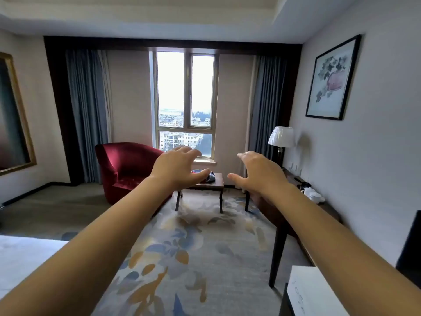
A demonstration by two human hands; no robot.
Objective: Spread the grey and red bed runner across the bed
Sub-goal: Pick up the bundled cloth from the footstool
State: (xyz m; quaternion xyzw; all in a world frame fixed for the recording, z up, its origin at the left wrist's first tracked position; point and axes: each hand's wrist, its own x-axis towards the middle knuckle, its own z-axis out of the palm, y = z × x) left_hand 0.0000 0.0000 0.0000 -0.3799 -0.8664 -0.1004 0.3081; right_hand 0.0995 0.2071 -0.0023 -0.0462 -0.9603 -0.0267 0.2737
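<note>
Because the view looks down a hotel room and not across the bed (25, 258), only a plain white corner of the bed shows, at the lower left. No cloth lies on that corner. Judging from this, the task has barely begun: the runner has yet to be picked up, carried over, unfolded and laid across the covers.

A patterned carpet (193, 258) of grey, blue and gold leaves fills the floor ahead. At the far wall is a tall window (185, 99) between grey curtains. A deep red armchair (127, 165) stands to the left of the window. Just beside the armchair, under the window, is a low dark worktop (217, 182).

Two bare arms reach forward from the bottom corners. The left hand (177, 167) and right hand (257, 172) hover in the air, palms down and well apart. Their fingers are spread and loosely curved, and they hold nothing.

The bed runner (211, 177), as far as I can judge, is the small bundle on the low worktop, far across the room from the bed. It shows a patch of red and a patch of grey and looks folded or heaped. The left thumb hides part of it, and it is too small to make out any pattern or edging.
</note>
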